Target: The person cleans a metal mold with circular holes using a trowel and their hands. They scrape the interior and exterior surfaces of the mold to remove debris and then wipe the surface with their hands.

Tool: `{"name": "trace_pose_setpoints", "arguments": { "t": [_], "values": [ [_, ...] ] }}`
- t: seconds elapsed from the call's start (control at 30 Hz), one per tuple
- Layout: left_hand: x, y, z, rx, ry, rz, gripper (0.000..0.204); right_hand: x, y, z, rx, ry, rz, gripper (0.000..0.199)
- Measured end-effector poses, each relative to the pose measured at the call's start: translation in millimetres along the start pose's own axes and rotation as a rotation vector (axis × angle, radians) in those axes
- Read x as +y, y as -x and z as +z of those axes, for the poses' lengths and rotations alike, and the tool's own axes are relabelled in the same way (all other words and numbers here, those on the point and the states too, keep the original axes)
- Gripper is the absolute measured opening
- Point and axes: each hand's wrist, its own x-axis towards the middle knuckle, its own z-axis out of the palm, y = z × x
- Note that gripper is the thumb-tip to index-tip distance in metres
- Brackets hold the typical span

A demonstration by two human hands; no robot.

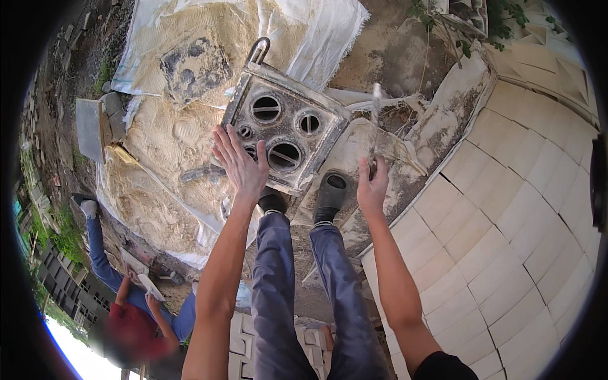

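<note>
The right hand (372, 183) was wrapped around a rod (375, 117) pointing forward, the left hand (244, 164), empty, had its fingers spread wide over a holed metal box (286, 130) ahead, and sand (190, 130) lay beyond, left of both hands.

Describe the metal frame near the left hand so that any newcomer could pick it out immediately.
Start at the big, sandy white sheet. Toward its right side, by the person's left hand, sits a squarish grey metal frame. Unlike its neighbours, it has round openings of different sizes and a looped bar at one corner.
</note>
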Motion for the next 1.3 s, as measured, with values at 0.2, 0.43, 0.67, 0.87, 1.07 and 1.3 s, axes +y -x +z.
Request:
{"name": "trace_pose_setpoints", "arguments": {
  "t": [0.2,0.43,0.67,0.87,1.07,1.3],
  "values": [
    [22.3,15.3,31.9,0.153,-0.063,-0.161,0.075,11.9,7.2,-15.2,-0.352,0.065,-0.185,0.017],
    [26.1,17.3,32.7,0.138,-0.124,-0.172,0.076,46.8,35.0,-29.5,-0.395,0.273,-0.435,0.02],
    [28.2,17.2,31.9,0.124,-0.141,-0.182,0.075,64.4,24.6,-32.8,-0.449,0.447,-0.471,0.02],
    [28.9,16.7,29.8,0.132,-0.137,-0.188,0.073,73.6,20.1,-39.0,-0.408,0.444,-0.455,0.02],
    [31.0,16.3,27.8,0.137,-0.148,-0.188,0.072,67.8,11.4,-45.1,-0.394,0.42,-0.399,0.021],
    [29.9,17.3,25.8,0.111,-0.153,-0.208,0.072,66.9,-1.4,-37.8,-0.375,0.47,-0.341,0.021]
  ]
}}
